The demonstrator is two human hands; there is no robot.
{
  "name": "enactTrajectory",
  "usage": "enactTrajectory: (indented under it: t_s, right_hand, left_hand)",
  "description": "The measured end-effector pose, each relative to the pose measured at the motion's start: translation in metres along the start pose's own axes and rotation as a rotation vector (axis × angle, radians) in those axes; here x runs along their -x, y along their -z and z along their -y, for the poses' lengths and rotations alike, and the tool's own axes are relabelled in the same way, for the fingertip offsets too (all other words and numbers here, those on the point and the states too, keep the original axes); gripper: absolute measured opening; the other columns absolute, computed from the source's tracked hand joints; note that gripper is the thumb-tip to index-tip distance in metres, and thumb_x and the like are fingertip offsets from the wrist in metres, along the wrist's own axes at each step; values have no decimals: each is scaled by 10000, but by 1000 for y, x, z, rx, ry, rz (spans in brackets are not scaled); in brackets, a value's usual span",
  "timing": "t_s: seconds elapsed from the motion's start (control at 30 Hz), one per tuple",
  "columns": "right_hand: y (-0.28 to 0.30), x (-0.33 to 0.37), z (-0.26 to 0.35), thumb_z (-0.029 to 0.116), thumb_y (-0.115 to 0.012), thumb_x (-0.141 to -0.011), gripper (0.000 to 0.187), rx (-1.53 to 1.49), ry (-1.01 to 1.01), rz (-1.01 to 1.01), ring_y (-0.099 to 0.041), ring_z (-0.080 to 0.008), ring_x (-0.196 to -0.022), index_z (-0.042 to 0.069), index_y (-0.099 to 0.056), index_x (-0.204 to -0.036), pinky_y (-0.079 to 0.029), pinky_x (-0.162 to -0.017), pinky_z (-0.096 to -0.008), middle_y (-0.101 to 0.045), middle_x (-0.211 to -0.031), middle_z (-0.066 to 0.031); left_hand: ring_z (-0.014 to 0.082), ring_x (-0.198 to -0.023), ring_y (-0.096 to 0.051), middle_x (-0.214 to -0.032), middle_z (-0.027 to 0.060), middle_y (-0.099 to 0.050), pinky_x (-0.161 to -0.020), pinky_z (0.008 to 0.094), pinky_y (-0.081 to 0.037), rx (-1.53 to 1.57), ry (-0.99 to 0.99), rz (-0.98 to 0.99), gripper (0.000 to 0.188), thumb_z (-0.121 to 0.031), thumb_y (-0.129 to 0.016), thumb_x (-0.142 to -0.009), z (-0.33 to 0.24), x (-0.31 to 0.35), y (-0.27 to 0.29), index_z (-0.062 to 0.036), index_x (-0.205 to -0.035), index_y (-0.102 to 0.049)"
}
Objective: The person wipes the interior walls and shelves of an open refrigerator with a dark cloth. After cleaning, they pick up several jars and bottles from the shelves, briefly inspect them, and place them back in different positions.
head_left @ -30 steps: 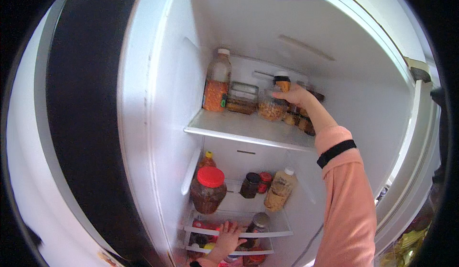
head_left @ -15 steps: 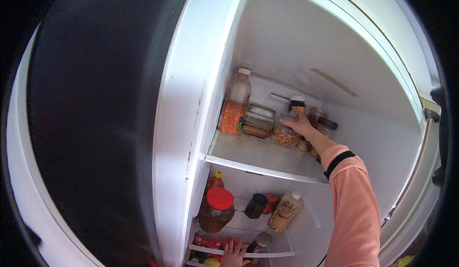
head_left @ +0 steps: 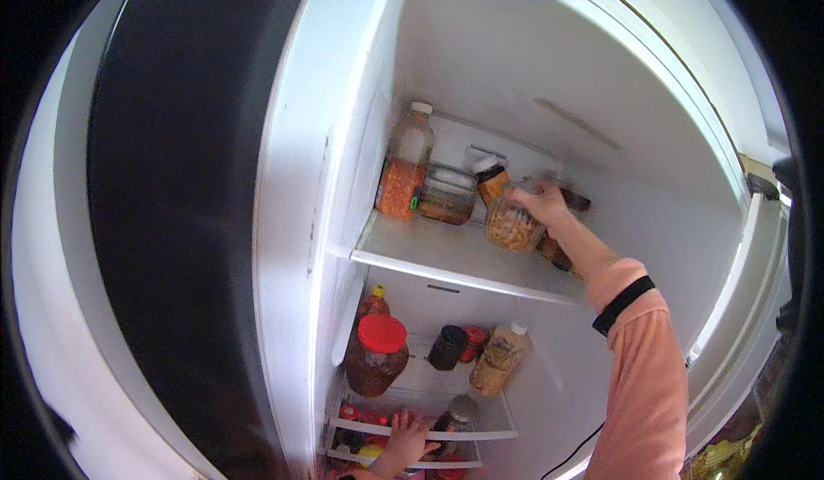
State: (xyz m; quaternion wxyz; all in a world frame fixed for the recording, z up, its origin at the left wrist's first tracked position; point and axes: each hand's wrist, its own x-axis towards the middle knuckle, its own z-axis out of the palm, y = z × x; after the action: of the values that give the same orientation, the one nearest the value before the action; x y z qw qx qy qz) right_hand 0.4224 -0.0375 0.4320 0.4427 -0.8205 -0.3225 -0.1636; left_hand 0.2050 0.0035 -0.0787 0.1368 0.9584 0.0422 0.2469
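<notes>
My right hand (head_left: 542, 203) reaches onto the upper fridge shelf (head_left: 403, 248), its fingers closed on the top of a clear jar (head_left: 513, 227) of tan, nut-like pieces. Behind it, a jar with a white lid and orange label (head_left: 491, 179) leans to the left. More jars, partly hidden by my hand and forearm, stand to the right, one with a dark lid (head_left: 575, 198). Low in the view, my left hand (head_left: 407, 442) lies with fingers spread over the white front rail (head_left: 481, 435) of a lower shelf and seems to hold nothing.
On the upper shelf's left are a tall bottle with orange-red contents (head_left: 403, 175) and a clear lidded container (head_left: 448, 195). Below stand a big red-lidded jar (head_left: 378, 355), a black-lidded jar (head_left: 448, 348) and a white-capped bottle (head_left: 501, 360). The fridge's side edge (head_left: 292, 222) rises at left.
The view has shifted a little. The white-lidded jar, upright before, now leans left. The clear jar in my right hand has turned and tilted slightly. My left hand shows more fully on the rail.
</notes>
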Motion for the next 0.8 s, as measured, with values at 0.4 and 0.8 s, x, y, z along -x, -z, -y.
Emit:
enactTrajectory:
  t_s: [0.4, 0.8]
  right_hand:
    - [89, 134, 35, 432, -803, -707, 1037, -476, 80, -178, -524, -339, -1207, -120, -286, -1416, -436, -1007, -396, -487, -1325, -273]
    - [65, 339, -75, 299, -852, -647, 820, -912, 139, 93, -595, -223, -1078, 3, -497, -1324, -460, -972, -372, -615, -1182, -119]
  left_hand:
    - [338, -1257, -490, -1371, 299, -449, -994, 390, -425, 1075, 24, -11, 757, -453, -621, -912, -79, -64, 130, 0, -1448, -335]
    - [279, -1390, -316, -1560, 127, -173, -1100, 460, -343, 1827, -250, 294, 791, -375, -541, -975, -82, -19, 152, -129, -1539, -43]
